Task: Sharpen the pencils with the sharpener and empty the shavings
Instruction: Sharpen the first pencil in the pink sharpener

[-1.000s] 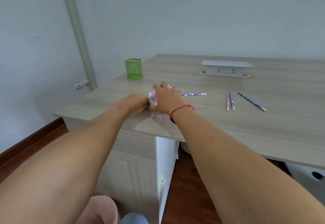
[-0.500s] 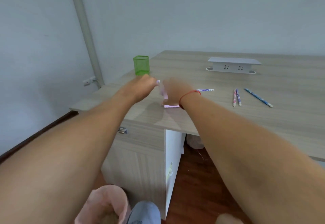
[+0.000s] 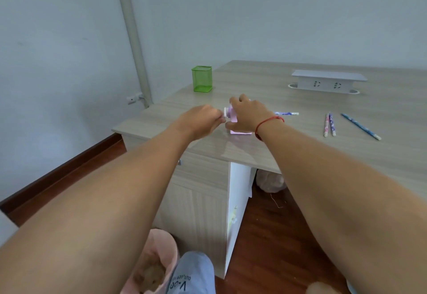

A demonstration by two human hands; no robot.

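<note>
Pale wood desk [image 3: 254,81] against a grey wall. The sharpener [image 3: 231,118] stands on it. The right hand [image 3: 248,115] curls over the sharpener, gripping it; the left hand [image 3: 201,120] pinches its white knob [image 3: 225,116]. Pencils [image 3: 330,124] lie right of the sharpener.

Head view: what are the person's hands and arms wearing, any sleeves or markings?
No sleeves, gloves, rings or watch show on the left hand or the right hand; both arms are bare. The right wrist wears a thin red string bracelet.
</note>
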